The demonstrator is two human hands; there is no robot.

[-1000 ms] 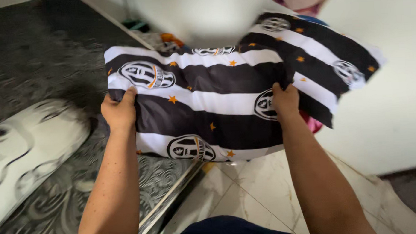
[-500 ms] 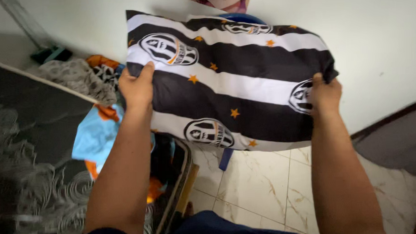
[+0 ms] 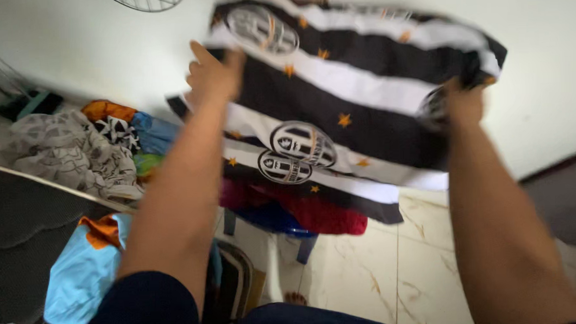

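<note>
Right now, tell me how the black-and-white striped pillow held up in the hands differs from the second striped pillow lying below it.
The held striped pillow is up in the air, gripped at its sides by the left hand and right hand; the lower striped pillow rests untouched on a pile of red cloth. The held one shows its whole face, the lower one is partly hidden behind it. Both share black and white stripes, round crests and small orange stars.

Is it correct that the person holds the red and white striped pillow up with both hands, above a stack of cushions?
Not quite: the pillow is black and white striped, as the head view shows. Left hand and right hand do hold it up above the stack of cushions.
</note>
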